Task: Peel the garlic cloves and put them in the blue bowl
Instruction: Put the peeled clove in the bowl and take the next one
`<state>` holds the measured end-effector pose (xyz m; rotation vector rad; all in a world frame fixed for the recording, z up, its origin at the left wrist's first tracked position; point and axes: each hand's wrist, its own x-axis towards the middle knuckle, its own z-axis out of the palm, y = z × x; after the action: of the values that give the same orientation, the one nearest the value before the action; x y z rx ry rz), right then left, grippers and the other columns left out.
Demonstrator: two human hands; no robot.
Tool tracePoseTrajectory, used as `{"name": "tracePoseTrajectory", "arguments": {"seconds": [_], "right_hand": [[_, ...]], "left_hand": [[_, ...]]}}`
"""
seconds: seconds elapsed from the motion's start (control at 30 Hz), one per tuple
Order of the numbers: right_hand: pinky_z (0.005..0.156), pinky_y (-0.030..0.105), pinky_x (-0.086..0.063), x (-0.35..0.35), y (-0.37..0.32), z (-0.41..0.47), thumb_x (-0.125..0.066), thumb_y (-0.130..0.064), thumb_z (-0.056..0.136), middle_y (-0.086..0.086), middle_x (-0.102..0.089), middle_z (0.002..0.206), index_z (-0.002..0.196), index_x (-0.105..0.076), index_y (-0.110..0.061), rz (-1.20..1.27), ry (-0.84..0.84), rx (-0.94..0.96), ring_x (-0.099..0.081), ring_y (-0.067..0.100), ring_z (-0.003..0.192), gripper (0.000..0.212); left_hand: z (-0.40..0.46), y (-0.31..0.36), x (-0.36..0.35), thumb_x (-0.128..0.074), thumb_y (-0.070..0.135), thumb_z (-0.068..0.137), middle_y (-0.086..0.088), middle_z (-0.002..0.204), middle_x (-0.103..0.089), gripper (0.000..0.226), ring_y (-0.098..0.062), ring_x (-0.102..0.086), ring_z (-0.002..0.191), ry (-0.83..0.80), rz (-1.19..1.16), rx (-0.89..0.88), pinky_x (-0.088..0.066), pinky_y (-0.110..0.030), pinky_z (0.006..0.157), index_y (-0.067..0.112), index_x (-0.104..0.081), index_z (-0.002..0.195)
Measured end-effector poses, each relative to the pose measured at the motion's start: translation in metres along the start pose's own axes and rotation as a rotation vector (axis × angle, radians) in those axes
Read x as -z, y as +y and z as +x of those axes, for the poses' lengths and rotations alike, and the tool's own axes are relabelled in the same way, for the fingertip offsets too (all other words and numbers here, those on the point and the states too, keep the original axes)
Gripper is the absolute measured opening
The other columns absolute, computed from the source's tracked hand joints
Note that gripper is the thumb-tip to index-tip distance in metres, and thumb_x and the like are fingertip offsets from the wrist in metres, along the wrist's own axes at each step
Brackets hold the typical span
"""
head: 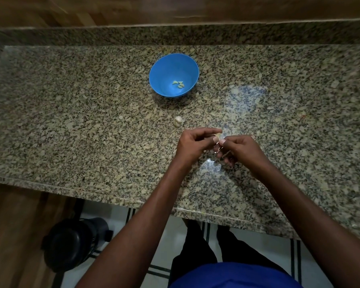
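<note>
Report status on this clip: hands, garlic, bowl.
Both hands, left and right, share a grip on one small pale garlic clove, mid-peel. Round blue plastic bowl holds few peeled cloves. Garlic chunk waits on counter. Nothing obstructing.

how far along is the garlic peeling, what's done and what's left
Done: a few peeled cloves already lie in the blue bowl. In hand: the left hand and right hand hold one clove between their fingertips, seemingly mid-peel. Left: a garlic piece and a smaller bit sit on the counter, still unpeeled.
</note>
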<state>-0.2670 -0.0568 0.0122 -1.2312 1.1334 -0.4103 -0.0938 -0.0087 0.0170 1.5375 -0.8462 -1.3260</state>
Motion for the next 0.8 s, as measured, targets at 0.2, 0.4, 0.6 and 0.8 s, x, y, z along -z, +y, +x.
{"name": "tracePoseTrajectory", "arguments": {"seconds": [0.2,0.4,0.6,0.8], "right_hand": [[0.050,0.027,-0.051,0.012,-0.010,0.000,-0.064,-0.015,0.100,0.016,-0.075,0.085,0.099,-0.069,-0.003,-0.044,0.054,0.060,-0.064,0.016,0.057,0.013],[0.056,0.029,-0.048,0.028,-0.022,0.003,-0.056,-0.019,0.104,0.012,-0.072,0.080,0.096,-0.069,0.000,-0.108,-0.208,-0.025,-0.060,0.018,0.062,0.024],[0.052,0.031,-0.051,0.020,-0.022,-0.001,-0.065,-0.013,0.099,0.008,-0.073,0.070,0.088,-0.076,-0.008,-0.312,-0.008,0.100,-0.064,0.020,0.057,0.016],[0.039,0.011,-0.039,-0.003,-0.003,-0.013,-0.067,-0.007,0.096,-0.005,-0.059,0.060,0.085,-0.075,-0.012,-0.725,0.226,0.395,-0.052,0.005,0.045,0.014]], "left_hand": [[-0.002,0.005,-0.001,-0.077,0.009,0.091,-0.008,0.104,-0.078,0.023,-0.013,-0.073,0.086,-0.034,0.019,0.025,-0.059,-0.027,0.078,0.008,-0.077,0.113],[-0.002,0.009,-0.001,-0.079,0.009,0.088,-0.012,0.095,-0.078,0.012,-0.020,-0.073,0.086,-0.040,0.035,0.010,-0.061,-0.030,0.079,0.004,-0.078,0.100],[-0.003,0.015,-0.006,-0.076,-0.001,0.087,-0.014,0.087,-0.077,0.009,-0.020,-0.073,0.074,-0.019,-0.092,0.151,-0.061,-0.026,0.070,-0.003,-0.076,0.096],[-0.003,0.019,-0.008,-0.070,-0.005,0.090,-0.015,0.086,-0.074,0.002,-0.018,-0.074,0.068,0.064,-0.335,0.499,-0.061,-0.023,0.064,-0.007,-0.071,0.091]]}}
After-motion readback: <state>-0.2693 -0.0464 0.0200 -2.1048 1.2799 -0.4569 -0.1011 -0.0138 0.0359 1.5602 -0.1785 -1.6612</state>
